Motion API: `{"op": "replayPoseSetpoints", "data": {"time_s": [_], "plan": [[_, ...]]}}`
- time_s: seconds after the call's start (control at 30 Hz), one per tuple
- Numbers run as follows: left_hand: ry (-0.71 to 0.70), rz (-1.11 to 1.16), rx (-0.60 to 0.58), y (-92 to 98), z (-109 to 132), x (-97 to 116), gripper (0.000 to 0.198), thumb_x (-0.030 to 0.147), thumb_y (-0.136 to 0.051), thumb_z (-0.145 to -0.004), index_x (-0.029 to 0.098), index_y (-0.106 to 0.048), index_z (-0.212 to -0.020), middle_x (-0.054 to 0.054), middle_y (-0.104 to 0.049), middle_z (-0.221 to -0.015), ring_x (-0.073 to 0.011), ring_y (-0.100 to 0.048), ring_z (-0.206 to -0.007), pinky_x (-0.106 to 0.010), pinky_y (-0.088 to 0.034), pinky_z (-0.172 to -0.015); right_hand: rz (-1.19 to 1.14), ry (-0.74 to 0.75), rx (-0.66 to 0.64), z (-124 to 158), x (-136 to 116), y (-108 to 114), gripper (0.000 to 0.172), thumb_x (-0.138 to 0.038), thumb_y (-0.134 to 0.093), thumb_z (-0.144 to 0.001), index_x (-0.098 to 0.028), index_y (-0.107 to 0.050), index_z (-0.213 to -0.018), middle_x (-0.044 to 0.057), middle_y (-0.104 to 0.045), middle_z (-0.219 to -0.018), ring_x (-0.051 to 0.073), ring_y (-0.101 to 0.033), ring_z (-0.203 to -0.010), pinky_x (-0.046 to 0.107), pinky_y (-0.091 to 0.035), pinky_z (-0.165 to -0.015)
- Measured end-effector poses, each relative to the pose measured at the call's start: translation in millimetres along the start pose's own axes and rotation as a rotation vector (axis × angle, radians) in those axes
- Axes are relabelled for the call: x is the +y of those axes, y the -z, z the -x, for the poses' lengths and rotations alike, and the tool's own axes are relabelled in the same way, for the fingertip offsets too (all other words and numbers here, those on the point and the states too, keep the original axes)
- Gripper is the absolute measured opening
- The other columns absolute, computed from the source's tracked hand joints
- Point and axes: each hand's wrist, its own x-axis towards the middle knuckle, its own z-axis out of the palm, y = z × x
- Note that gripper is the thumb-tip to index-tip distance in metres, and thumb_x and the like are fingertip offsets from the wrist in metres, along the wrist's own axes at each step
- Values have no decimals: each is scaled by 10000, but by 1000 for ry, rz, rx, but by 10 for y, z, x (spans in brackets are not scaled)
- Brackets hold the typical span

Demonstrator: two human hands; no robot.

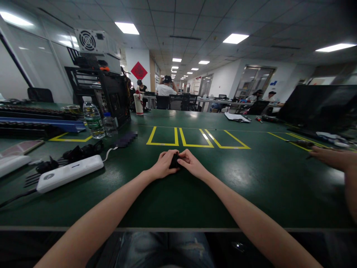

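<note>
Both my hands meet over the green table [156, 201], at the middle of the view. Between them is a small black object [174, 161], mostly covered by fingers, so its kind cannot be made out. My left hand [165, 163] is wrapped round its left side. The fingers of my right hand [191, 163] are closed against its right side. Just beyond my hands, yellow tape outlines [196, 145] mark the tabletop.
A white power strip [71, 172] with black cables lies left. Behind it stand a water bottle [93, 118] and an open computer case [111, 95]. A clipboard [236, 117] lies far back. At right, another person's hand [329, 157] reaches over the table near a black monitor [320, 108].
</note>
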Motion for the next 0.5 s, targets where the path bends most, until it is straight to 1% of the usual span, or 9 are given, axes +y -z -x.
{"op": "replayPoseSetpoints", "data": {"time_s": [0.1, 0.17, 0.27, 0.4, 0.5], "plan": [[5, -3, -2, 4, -1, 5, 592, 265, -581, -681, 226, -255, -1173, -60, -424, -1134, -215, -409, -1078, -413, -232, -965, 3, -27, 12, 1, -2, -7, 249, -319, -506, -753, -205, -421, -957, 31, -502, -951, 154, -530, -883, 348, -448, -778], [10, -5, -5, 12, 0, 15, 592, 269, -579, -684, 229, -252, -1177, -61, -419, -1141, -217, -408, -1080, -416, -234, -965, -3, -41, -9, 9, -21, -4, 257, -314, -495, -761, -208, -418, -982, 35, -498, -975, 159, -530, -900, 358, -447, -783], [13, -11, -7, 24, 4, 31, 574, 276, -569, -694, 231, -260, -1175, -62, -419, -1140, -219, -412, -1075, -419, -237, -963, -19, -12, -53, 25, -59, 9, 217, -289, -511, -752, -206, -435, -937, 22, -499, -962, 161, -531, -918, 359, -441, -803], [2, -9, 4, 21, 5, 29, 570, 277, -564, -699, 224, -260, -1178, -66, -420, -1138, -215, -411, -1072, -411, -239, -958, -16, 30, -59, 35, -70, 21, 225, -267, -545, -730, -211, -436, -919, 9, -499, -953, 160, -520, -955, 353, -417, -847], [-3, -4, 13, 3, 0, 7, 579, 282, -575, -689, 224, -264, -1174, -62, -423, -1134, -214, -412, -1070, -410, -238, -957, -5, 8, -31, 19, -37, 14, 175, -300, -504, -757, -208, -440, -892, 6, -506, -913, 151, -537, -897, 344, -437, -803]]}}
